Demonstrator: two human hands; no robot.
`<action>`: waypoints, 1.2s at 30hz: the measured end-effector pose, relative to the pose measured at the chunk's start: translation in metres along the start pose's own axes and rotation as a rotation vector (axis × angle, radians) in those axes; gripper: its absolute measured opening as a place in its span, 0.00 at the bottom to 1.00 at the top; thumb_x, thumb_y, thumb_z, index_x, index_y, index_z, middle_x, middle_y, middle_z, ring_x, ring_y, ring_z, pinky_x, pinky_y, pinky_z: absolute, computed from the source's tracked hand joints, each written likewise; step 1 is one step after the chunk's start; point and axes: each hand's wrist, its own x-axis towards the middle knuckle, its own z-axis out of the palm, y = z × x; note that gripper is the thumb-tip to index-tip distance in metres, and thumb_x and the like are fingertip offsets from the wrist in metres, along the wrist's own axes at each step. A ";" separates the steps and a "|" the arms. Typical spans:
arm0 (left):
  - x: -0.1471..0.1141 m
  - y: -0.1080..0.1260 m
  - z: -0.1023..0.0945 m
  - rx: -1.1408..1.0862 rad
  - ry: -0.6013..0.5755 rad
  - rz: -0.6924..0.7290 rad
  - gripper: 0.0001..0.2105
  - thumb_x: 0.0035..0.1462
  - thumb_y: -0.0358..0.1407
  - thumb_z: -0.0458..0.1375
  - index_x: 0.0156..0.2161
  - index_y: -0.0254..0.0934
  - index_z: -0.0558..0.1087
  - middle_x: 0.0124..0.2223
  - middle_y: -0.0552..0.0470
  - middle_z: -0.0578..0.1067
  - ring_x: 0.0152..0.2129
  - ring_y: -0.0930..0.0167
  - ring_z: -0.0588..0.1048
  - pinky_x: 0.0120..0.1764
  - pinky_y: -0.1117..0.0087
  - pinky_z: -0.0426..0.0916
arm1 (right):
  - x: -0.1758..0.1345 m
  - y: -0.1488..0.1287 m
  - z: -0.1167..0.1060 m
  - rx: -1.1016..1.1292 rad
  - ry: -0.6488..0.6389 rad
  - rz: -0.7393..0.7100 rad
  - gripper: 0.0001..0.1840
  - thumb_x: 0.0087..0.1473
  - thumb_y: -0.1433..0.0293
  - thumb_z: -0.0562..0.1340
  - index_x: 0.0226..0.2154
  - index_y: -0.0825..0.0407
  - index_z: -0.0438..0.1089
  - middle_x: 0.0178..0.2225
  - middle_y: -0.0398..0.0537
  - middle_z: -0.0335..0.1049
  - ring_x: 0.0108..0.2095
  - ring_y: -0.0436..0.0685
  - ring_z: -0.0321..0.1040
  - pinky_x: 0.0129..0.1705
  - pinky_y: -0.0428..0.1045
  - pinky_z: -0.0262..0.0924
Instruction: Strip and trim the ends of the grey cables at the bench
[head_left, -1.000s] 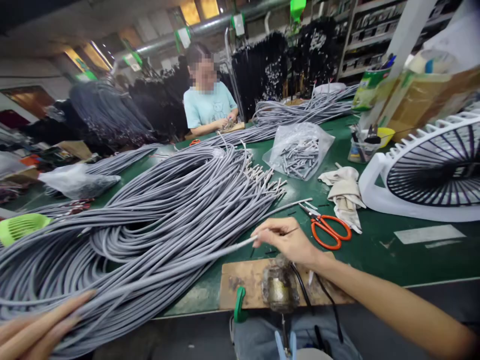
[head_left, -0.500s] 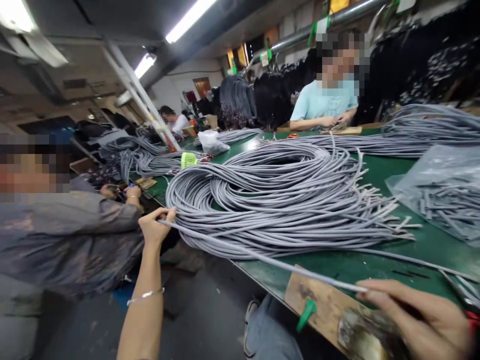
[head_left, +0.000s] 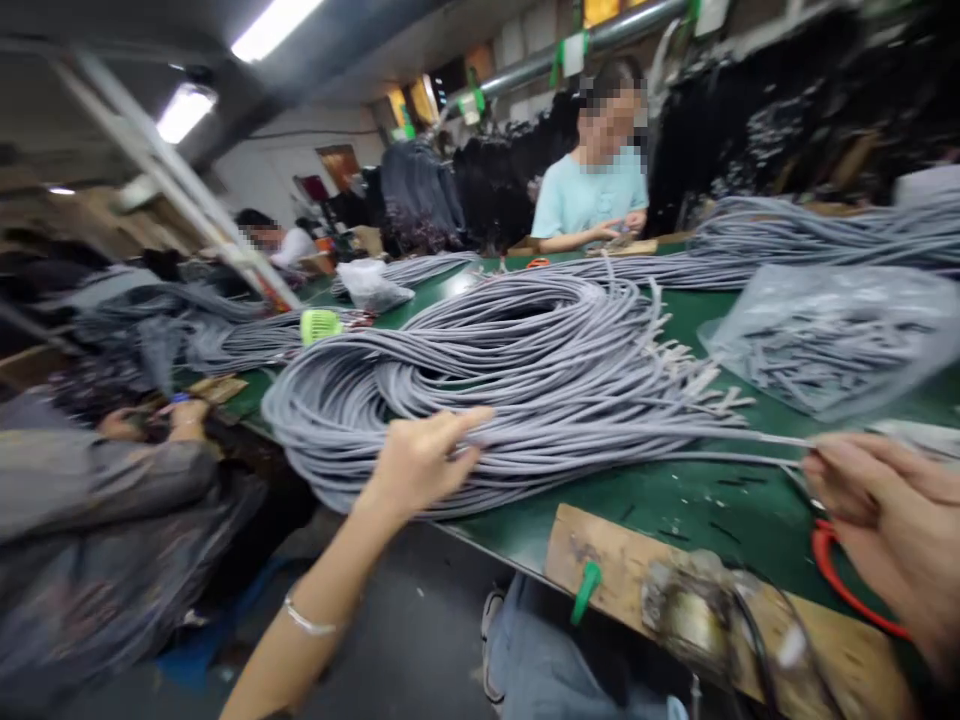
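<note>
A large coil of grey cables [head_left: 465,375] lies on the green table, its pale stripped ends pointing right. My left hand [head_left: 420,465] is over the coil's near side, thumb and forefinger apart beside the cables. Whether its palm touches them is hidden. At the right, my right hand [head_left: 892,510] pinches the end of one grey cable [head_left: 720,432], which stretches back leftward along the coil's near edge. Scissors with red handles [head_left: 832,570] lie just under my right hand, partly covered by it.
A wooden board [head_left: 592,540] with a green clip [head_left: 586,590] and a metal device [head_left: 690,610] sits at the near edge. A clear bag of short grey tubes [head_left: 832,340] lies right. Co-workers sit across [head_left: 592,200] and at left [head_left: 112,530]. A small green fan-like object [head_left: 320,325] stands behind the coil.
My left hand has moved right from the coil's left end to over its near side, its fingers parting. My right hand has drawn the cable end up and right. The view has swung right.
</note>
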 end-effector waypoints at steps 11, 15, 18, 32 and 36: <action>0.078 0.133 0.091 -0.622 -0.222 0.212 0.11 0.60 0.32 0.47 0.39 0.35 0.72 0.30 0.49 0.71 0.26 0.72 0.70 0.32 0.72 0.65 | 0.004 -0.024 0.018 0.430 0.192 0.310 0.13 0.39 0.63 0.67 0.23 0.55 0.69 0.18 0.42 0.66 0.13 0.40 0.38 0.16 0.44 0.32; 0.078 0.143 0.103 -0.782 -0.305 0.128 0.10 0.59 0.32 0.49 0.37 0.35 0.73 0.29 0.50 0.72 0.26 0.72 0.71 0.32 0.72 0.64 | 0.002 -0.023 0.021 0.350 0.139 0.333 0.13 0.41 0.62 0.66 0.23 0.57 0.69 0.19 0.43 0.67 0.14 0.40 0.42 0.16 0.43 0.33; 0.069 0.147 0.112 -0.868 -0.318 0.035 0.09 0.57 0.32 0.52 0.37 0.35 0.74 0.29 0.50 0.73 0.25 0.73 0.70 0.30 0.73 0.64 | 0.000 -0.020 0.026 0.282 0.065 0.326 0.13 0.43 0.63 0.65 0.23 0.57 0.69 0.19 0.42 0.66 0.14 0.41 0.45 0.15 0.43 0.36; 0.050 0.151 0.123 -1.199 -0.333 -0.294 0.12 0.56 0.36 0.53 0.42 0.34 0.75 0.25 0.51 0.69 0.21 0.75 0.65 0.24 0.75 0.61 | -0.007 -0.018 0.042 0.228 -0.149 0.348 0.14 0.46 0.61 0.64 0.25 0.55 0.65 0.14 0.36 0.59 0.15 0.44 0.54 0.19 0.41 0.47; 0.052 0.154 0.122 -1.314 -0.371 -0.396 0.13 0.55 0.36 0.54 0.41 0.31 0.76 0.23 0.53 0.65 0.19 0.78 0.60 0.21 0.77 0.57 | -0.010 -0.014 0.044 0.200 -0.159 0.353 0.14 0.48 0.59 0.62 0.26 0.54 0.64 0.13 0.35 0.55 0.14 0.44 0.50 0.18 0.42 0.44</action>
